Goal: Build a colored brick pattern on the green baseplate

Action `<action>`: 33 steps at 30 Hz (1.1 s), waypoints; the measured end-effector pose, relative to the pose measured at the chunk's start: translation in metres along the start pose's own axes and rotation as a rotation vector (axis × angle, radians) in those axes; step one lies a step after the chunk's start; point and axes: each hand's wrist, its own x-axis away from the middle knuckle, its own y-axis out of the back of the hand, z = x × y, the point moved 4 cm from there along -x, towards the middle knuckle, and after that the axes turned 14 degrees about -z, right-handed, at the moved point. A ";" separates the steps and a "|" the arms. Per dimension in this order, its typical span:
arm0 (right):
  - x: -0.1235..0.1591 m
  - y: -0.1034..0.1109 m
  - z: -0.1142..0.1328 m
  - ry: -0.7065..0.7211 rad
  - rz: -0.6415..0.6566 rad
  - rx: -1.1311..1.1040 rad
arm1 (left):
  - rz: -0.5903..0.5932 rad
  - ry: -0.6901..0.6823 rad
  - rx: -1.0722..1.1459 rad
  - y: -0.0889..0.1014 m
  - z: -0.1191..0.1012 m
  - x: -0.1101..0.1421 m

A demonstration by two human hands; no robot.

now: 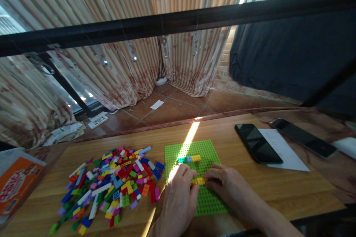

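Observation:
A green baseplate [207, 150] lies on the wooden table [278, 185]. My left hand [179, 192] and my right hand [225, 185] rest on the plate, fingers curled, meeting at a yellow brick [198, 181] that both pinch from either side. Farther back on the plate stands a short row of bricks [189, 159], teal at the left and yellow at the right. A loose pile of coloured bricks [114, 183] spreads over the table left of the plate.
Two black phones [257, 142] [304, 137] lie at the right, with a white sheet [283, 152] between them. An orange box [16, 183] sits at the left edge. Beyond the table are a tiled floor, curtains and a black bar.

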 end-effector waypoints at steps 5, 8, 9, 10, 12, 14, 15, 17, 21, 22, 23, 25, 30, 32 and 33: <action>0.000 -0.001 0.000 0.011 0.009 0.020 | 0.019 -0.011 0.001 0.000 0.000 -0.001; 0.001 -0.001 0.000 0.009 0.012 0.025 | 0.027 -0.006 -0.009 0.000 0.001 -0.001; 0.001 -0.001 0.001 0.009 0.012 0.026 | 0.029 -0.005 -0.010 0.000 0.001 -0.001; 0.001 -0.001 0.001 0.008 0.013 0.028 | 0.030 -0.004 -0.010 0.000 0.000 -0.001; 0.001 -0.001 0.002 0.005 0.024 0.039 | 0.034 -0.005 -0.011 0.001 0.000 -0.001; 0.002 -0.001 0.001 -0.001 0.037 0.051 | 0.034 -0.009 -0.019 0.002 -0.001 -0.001; 0.002 -0.002 0.000 0.000 0.046 0.054 | 0.036 -0.010 -0.024 0.003 -0.002 -0.001; 0.002 -0.002 -0.004 0.006 0.062 0.051 | 0.036 -0.009 -0.025 0.003 -0.003 0.000; 0.000 -0.004 -0.012 0.019 0.040 0.020 | -0.007 -0.005 0.023 0.005 -0.005 0.004; -0.001 -0.005 -0.012 0.030 0.036 -0.002 | -0.026 -0.008 0.035 0.006 -0.005 0.005; -0.002 -0.006 -0.009 0.048 0.035 -0.029 | -0.042 -0.015 0.044 0.008 -0.005 0.005; -0.004 -0.009 0.002 0.095 0.035 -0.088 | -0.074 -0.030 0.049 0.015 -0.002 0.005; -0.013 -0.017 0.044 0.120 -0.049 -0.200 | -0.125 0.003 -0.031 0.052 0.025 0.000; -0.017 -0.024 0.058 0.132 -0.108 -0.196 | -0.193 0.053 -0.055 0.070 0.040 -0.002; -0.020 -0.029 0.063 0.148 -0.129 -0.180 | -0.234 0.081 -0.069 0.079 0.047 -0.001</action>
